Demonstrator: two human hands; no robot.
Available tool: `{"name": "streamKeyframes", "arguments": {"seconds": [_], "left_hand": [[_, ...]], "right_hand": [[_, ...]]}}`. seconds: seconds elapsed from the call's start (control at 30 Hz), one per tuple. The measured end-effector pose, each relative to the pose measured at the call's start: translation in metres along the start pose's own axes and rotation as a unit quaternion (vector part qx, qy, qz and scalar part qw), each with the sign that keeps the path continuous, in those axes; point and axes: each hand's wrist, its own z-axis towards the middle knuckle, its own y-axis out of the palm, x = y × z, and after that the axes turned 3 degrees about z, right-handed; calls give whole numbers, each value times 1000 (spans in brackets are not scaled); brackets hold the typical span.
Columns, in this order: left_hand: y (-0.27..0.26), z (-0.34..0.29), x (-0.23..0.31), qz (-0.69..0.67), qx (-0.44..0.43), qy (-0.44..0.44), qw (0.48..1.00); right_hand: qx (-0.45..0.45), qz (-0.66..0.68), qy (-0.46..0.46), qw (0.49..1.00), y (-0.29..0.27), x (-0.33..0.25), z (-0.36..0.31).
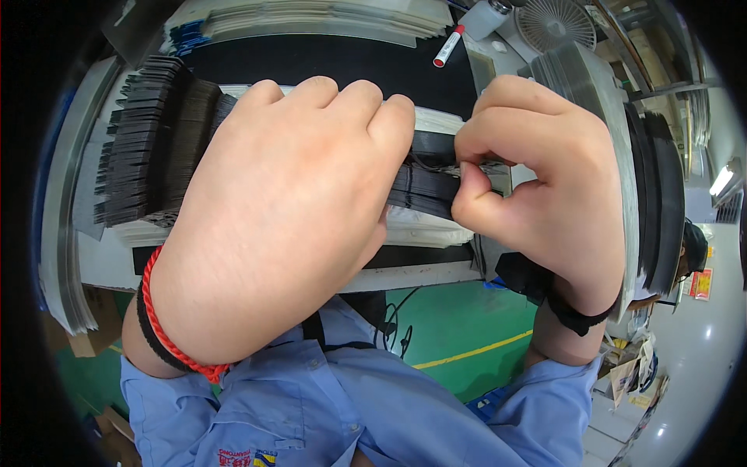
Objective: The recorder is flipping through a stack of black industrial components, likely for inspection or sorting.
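At 6 o'clock, nearest the body, is a blue shirt (pixel 311 397); a red braided cord (pixel 167 335) circles the left wrist. Above it, the left hand (pixel 288 194) is folded, knuckles up, over a black bundle (pixel 424 187) of thin strips, which comes out from under the fingers toward 3 o'clock. The palm side is hidden, so how firmly it grips I cannot tell. The right hand (pixel 552 163) has thumb and bent forefinger closed on the bundle's other end, which lies at 9 o'clock from that pinch. A thin dark loop (pixel 421 163) crosses the exposed stretch between the hands; whether it too is pinched I cannot tell. A pale stack (pixel 424 231) lies beneath the bundle. At 9 o'clock from the left hand stand more black strips (pixel 144 148). Farther off, toward 1 o'clock, are a red-capped marker (pixel 449 47), a pale bottle (pixel 484 19) and a fan (pixel 556 27).
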Motion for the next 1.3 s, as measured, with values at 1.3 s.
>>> {"name": "streamKeyframes", "arguments": {"seconds": [1.3], "left_hand": [[5, -46, -10, -50, 33, -105, 993]], "right_hand": [[123, 177, -35, 976, 24, -46, -55]]}}
